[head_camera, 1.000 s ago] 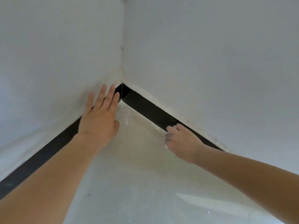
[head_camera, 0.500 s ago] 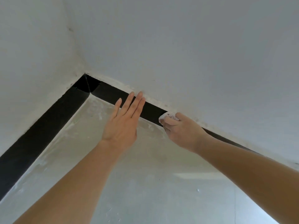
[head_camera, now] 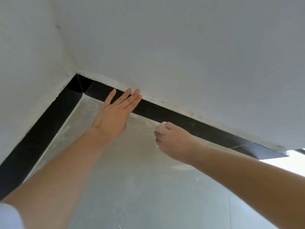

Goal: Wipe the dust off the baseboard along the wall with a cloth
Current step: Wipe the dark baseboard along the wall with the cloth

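white wall corner, black baseboard: r hand pinches cloth at its lower edge, l hand flat across it.

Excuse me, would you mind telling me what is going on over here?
A person is wiping the black baseboard along the wall. Their right-hand grip holds a small bunched white cloth at the baseboard's lower edge, by the floor. The left-hand grip lies flat, straight fingers across the baseboard nearer the corner.
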`<act>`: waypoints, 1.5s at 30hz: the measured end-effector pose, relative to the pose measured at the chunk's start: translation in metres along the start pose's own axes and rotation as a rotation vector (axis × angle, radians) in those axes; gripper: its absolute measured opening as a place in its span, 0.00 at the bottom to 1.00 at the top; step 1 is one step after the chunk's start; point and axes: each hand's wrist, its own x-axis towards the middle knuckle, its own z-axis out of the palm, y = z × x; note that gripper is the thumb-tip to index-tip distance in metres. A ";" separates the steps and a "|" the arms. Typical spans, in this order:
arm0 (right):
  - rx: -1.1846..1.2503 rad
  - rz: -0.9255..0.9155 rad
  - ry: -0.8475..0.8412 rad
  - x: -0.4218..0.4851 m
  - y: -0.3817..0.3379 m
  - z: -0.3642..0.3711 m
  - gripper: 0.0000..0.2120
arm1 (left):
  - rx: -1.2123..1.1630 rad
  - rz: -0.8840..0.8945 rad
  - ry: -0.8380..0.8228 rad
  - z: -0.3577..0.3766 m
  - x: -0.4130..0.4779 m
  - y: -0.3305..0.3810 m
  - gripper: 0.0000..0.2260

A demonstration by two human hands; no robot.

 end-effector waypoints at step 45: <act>1.559 2.403 0.579 -0.247 -0.022 0.159 0.07 | -0.108 -0.232 -0.016 0.030 0.025 0.184 0.40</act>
